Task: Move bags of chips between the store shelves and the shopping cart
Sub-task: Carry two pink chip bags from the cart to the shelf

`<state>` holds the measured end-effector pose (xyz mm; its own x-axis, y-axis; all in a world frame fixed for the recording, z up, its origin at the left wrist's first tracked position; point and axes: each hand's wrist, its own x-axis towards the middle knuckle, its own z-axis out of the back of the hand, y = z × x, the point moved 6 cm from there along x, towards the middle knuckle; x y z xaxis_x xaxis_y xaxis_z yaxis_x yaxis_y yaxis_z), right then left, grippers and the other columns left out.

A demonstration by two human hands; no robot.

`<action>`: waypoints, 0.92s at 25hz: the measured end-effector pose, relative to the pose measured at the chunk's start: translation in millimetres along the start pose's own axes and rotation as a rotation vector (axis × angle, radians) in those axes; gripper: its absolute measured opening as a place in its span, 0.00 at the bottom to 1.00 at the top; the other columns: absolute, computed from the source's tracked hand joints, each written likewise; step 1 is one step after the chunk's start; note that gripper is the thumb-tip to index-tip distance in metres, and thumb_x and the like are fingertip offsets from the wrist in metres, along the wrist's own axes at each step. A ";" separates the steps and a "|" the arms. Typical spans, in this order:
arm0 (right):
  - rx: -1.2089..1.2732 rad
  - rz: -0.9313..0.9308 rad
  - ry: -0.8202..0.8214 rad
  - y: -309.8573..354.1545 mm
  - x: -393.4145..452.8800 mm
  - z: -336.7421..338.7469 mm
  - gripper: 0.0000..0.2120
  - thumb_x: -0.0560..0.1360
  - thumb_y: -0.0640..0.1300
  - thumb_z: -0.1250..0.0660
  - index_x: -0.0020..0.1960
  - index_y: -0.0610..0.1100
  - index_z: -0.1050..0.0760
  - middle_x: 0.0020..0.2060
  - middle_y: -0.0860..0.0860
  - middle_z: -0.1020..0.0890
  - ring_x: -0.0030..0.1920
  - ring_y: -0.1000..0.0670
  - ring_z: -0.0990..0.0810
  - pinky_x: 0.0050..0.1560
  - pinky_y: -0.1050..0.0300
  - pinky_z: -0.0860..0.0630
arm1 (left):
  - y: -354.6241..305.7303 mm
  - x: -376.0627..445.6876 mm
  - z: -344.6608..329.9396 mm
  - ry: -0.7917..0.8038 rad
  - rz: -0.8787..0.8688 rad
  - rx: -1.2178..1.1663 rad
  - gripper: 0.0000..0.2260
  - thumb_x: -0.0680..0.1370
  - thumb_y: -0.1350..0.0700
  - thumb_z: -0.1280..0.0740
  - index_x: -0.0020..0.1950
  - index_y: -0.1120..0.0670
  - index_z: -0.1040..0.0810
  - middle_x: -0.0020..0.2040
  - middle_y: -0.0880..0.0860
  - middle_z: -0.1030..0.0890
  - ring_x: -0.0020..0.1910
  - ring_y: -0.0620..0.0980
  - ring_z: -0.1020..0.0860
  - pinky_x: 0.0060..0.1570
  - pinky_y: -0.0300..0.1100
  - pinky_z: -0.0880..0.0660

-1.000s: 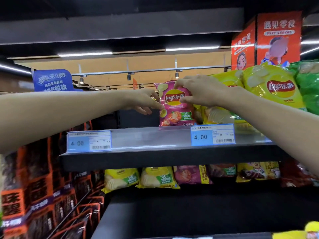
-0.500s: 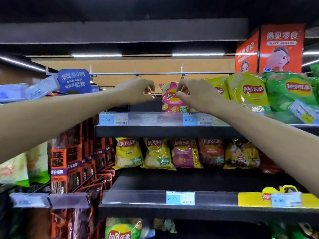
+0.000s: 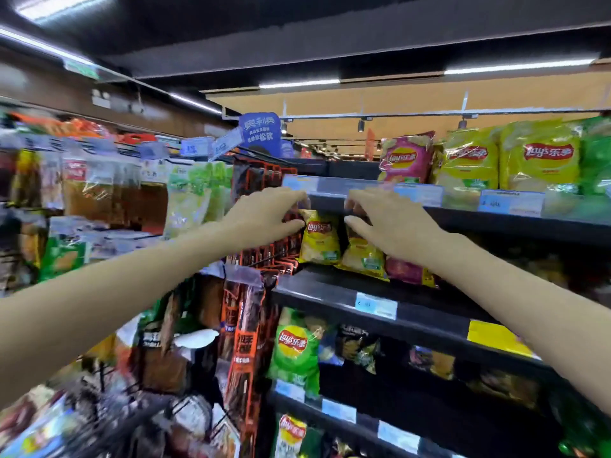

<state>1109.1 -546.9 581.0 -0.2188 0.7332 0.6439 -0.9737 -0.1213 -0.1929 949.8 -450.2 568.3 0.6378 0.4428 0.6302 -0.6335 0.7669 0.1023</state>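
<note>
Both hands were held out empty, fingers loosely spread: the left hand [image 3: 264, 216] and right hand [image 3: 393, 223] framed a small yellow chip bag [image 3: 320, 238] on the middle shelf [image 3: 330, 292]. It would best be pinched by its top edge and lifted straight out.

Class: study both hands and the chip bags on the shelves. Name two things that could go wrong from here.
1. The pink bag stands upright at the end of its row on the top shelf, so it might topple.
2. Both hands, left and right, hold nothing and could knock the yellow bags below.
</note>
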 end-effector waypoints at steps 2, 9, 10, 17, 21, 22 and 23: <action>0.037 0.031 0.042 29.2 -26.0 -14.0 0.12 0.81 0.53 0.40 0.60 0.48 0.29 0.54 0.47 0.23 0.56 0.42 0.24 0.47 0.49 0.27 | -2.3 -56.3 -1.0 0.034 0.049 0.037 0.14 0.77 0.44 0.36 0.62 0.43 0.29 0.54 0.47 0.23 0.55 0.53 0.22 0.48 0.52 0.22; 0.312 0.222 0.158 182.1 -105.3 -75.5 0.14 0.81 0.54 0.41 0.64 0.49 0.33 0.57 0.50 0.24 0.60 0.46 0.25 0.49 0.50 0.24 | -1.6 -273.0 7.9 0.231 0.318 0.199 0.15 0.82 0.46 0.39 0.68 0.47 0.31 0.58 0.48 0.25 0.55 0.51 0.24 0.38 0.46 0.25; 0.354 0.256 0.167 209.2 -114.4 -81.5 0.15 0.82 0.54 0.41 0.65 0.49 0.33 0.57 0.50 0.24 0.60 0.46 0.25 0.49 0.50 0.24 | 4.3 -305.1 10.3 0.240 0.363 0.214 0.15 0.82 0.46 0.39 0.68 0.47 0.31 0.58 0.48 0.25 0.55 0.51 0.24 0.37 0.46 0.26; 0.514 0.447 0.272 395.5 -143.9 -119.3 0.14 0.82 0.55 0.43 0.65 0.50 0.34 0.51 0.52 0.25 0.54 0.48 0.25 0.36 0.56 0.30 | 48.7 -505.1 53.9 0.299 0.721 0.289 0.17 0.81 0.46 0.38 0.69 0.47 0.31 0.61 0.47 0.25 0.57 0.51 0.23 0.40 0.47 0.22; 0.602 0.554 0.332 521.6 -151.5 -126.1 0.16 0.82 0.54 0.42 0.67 0.49 0.33 0.55 0.51 0.23 0.56 0.48 0.25 0.38 0.54 0.32 | 72.7 -626.5 91.4 0.348 0.929 0.278 0.17 0.81 0.47 0.38 0.69 0.47 0.30 0.62 0.48 0.25 0.61 0.54 0.24 0.49 0.49 0.24; 0.617 0.577 0.342 548.4 -153.7 -126.2 0.17 0.82 0.54 0.42 0.67 0.48 0.33 0.57 0.51 0.23 0.58 0.47 0.25 0.40 0.53 0.30 | 79.4 -652.9 100.9 0.363 0.972 0.286 0.17 0.81 0.47 0.38 0.69 0.47 0.30 0.63 0.48 0.25 0.61 0.54 0.25 0.50 0.48 0.25; 0.633 0.602 0.355 579.2 -156.0 -126.6 0.17 0.82 0.54 0.41 0.68 0.48 0.34 0.58 0.50 0.24 0.59 0.46 0.26 0.43 0.51 0.27 | 88.5 -682.6 113.2 0.376 1.011 0.299 0.17 0.81 0.47 0.38 0.69 0.46 0.30 0.63 0.47 0.25 0.62 0.53 0.25 0.51 0.48 0.26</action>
<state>587.4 -646.8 275.1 -0.7657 0.5772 0.2839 -0.5793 -0.8106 0.0854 408.7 -737.1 234.3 -0.1700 0.9504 0.2605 -0.9830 -0.1450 -0.1124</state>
